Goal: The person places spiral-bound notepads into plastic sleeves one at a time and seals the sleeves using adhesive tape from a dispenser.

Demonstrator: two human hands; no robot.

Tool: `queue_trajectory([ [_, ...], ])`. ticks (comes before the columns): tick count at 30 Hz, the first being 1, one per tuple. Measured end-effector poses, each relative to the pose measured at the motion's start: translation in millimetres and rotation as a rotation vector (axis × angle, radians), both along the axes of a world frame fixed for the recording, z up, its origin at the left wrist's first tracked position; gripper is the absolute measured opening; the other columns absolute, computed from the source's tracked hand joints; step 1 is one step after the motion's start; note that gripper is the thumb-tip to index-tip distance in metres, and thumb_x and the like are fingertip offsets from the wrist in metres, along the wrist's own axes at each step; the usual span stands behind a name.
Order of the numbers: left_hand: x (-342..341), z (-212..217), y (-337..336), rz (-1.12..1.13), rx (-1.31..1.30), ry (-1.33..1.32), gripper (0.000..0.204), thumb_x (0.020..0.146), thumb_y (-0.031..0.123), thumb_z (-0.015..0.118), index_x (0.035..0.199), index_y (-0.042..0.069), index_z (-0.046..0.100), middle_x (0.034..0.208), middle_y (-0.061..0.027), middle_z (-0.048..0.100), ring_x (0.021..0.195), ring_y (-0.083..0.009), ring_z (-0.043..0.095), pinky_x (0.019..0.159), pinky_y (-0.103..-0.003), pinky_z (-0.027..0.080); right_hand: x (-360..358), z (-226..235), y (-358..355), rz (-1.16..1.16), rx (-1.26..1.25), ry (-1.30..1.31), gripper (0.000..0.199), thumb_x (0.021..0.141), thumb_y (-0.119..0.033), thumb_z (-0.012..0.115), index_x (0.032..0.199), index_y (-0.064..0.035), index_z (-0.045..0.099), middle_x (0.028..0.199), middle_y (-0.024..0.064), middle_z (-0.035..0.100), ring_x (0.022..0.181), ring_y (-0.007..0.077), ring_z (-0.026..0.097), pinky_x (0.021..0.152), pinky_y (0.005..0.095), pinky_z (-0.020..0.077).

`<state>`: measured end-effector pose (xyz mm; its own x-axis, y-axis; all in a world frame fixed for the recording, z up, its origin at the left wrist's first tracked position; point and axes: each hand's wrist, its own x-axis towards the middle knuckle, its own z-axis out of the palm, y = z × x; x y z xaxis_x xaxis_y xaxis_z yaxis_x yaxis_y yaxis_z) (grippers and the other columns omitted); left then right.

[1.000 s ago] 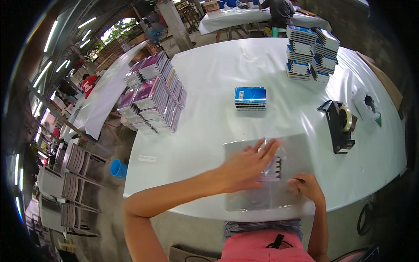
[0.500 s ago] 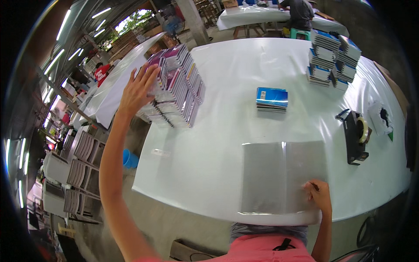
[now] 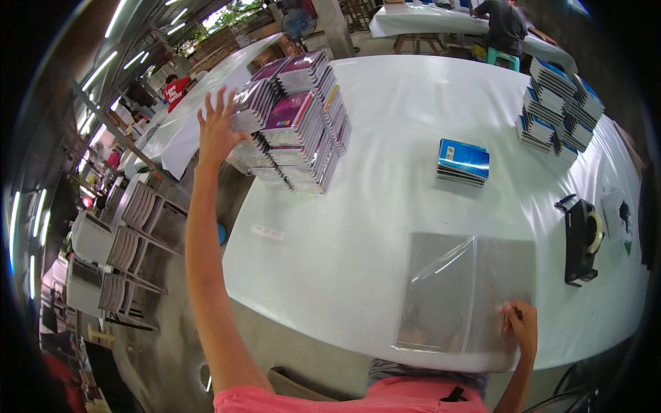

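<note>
My left hand (image 3: 219, 127) is stretched far out to the left, fingers spread, touching the near corner of a large stack of purple spiral notebooks (image 3: 296, 120) on the white table (image 3: 385, 234). My right hand (image 3: 520, 325) rests near the table's front edge, fingertips pinching the lower right part of a clear plastic sleeve (image 3: 463, 292) that lies flat before me. A small stack of blue notebooks (image 3: 463, 162) sits in the middle of the table, apart from both hands.
More blue notebook stacks (image 3: 561, 110) stand at the far right. A black tape dispenser (image 3: 582, 241) sits right of the sleeve. Stacked grey chairs (image 3: 127, 255) stand on the floor at left. A person (image 3: 502, 24) sits at another table behind.
My left hand left the plastic sleeve, swung up to the left and now reaches the purple notebook stack. My right hand stayed on the sleeve.
</note>
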<state>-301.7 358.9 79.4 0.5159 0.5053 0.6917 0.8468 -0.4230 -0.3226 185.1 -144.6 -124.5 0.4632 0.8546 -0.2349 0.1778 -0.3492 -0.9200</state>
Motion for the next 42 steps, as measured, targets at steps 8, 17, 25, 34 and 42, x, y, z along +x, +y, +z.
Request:
queue_trajectory([
  [8, -35.6, -44.4, 34.0, -0.280, -0.463, -1.128, 0.115, 0.071, 0.033, 0.086, 0.153, 0.003, 0.011, 0.139, -0.0133, 0.046, 0.124, -0.0246, 0.049, 0.096, -0.033, 0.043, 1.6, -3.3, 1.3, 0.003, 0.034, 0.031, 0.021, 0.095, -0.013, 0.058, 0.084, 0.0033, 0.066, 0.058, 0.0010, 0.053, 0.048, 0.0085, 0.051, 0.045, 0.0233, 0.0409],
  [17, -27.6, -51.4, 37.5, -0.623, -0.778, -1.535, 0.087, 0.083, 0.026, 0.075, 0.153, 0.012, 0.025, 0.088, 0.0041, 0.042, 0.079, -0.0084, 0.043, 0.067, -0.026, 0.038, 7.1, -9.3, -5.7, -0.044, 0.063, 0.057, 0.021, 0.096, -0.014, 0.059, 0.087, 0.0035, 0.067, 0.061, 0.0012, 0.053, 0.049, 0.0084, 0.051, 0.045, 0.0235, 0.0447],
  [25, -39.7, -38.8, 25.9, -0.372, -0.721, -0.946, 0.100, 0.074, 0.031, 0.083, 0.153, 0.014, 0.024, 0.133, -0.0070, 0.056, 0.122, -0.0215, 0.051, 0.101, -0.028, 0.038, 13.1, -19.4, -5.6, 0.016, 0.064, 0.056, 0.020, 0.096, -0.012, 0.057, 0.088, 0.0039, 0.067, 0.060, 0.0013, 0.054, 0.049, 0.0088, 0.053, 0.045, 0.0233, 0.0445],
  [34, -0.5, -50.8, -25.8, -0.185, -0.055, -0.641, 0.111, 0.055, 0.011, 0.088, 0.150, 0.016, 0.030, 0.142, -0.0123, 0.049, 0.140, -0.0385, 0.030, 0.113, -0.047, 0.025, 7.7, -12.8, -4.7, -0.028, 0.055, 0.045, 0.025, 0.097, -0.018, 0.059, 0.083, 0.0027, 0.065, 0.059, 0.0012, 0.053, 0.048, 0.0080, 0.052, 0.044, 0.0218, 0.0427],
  [42, -13.0, -22.7, -16.5, -0.133, -0.085, -0.294, 0.097, 0.055, 0.014, 0.088, 0.142, 0.022, 0.044, 0.143, -0.0036, 0.049, 0.142, -0.0285, 0.033, 0.111, -0.055, 0.025, 4.6, -15.2, -2.1, -0.051, 0.064, 0.050, 0.021, 0.096, -0.011, 0.057, 0.085, 0.0036, 0.066, 0.060, 0.0014, 0.055, 0.049, 0.0081, 0.053, 0.045, 0.0227, 0.0433],
])
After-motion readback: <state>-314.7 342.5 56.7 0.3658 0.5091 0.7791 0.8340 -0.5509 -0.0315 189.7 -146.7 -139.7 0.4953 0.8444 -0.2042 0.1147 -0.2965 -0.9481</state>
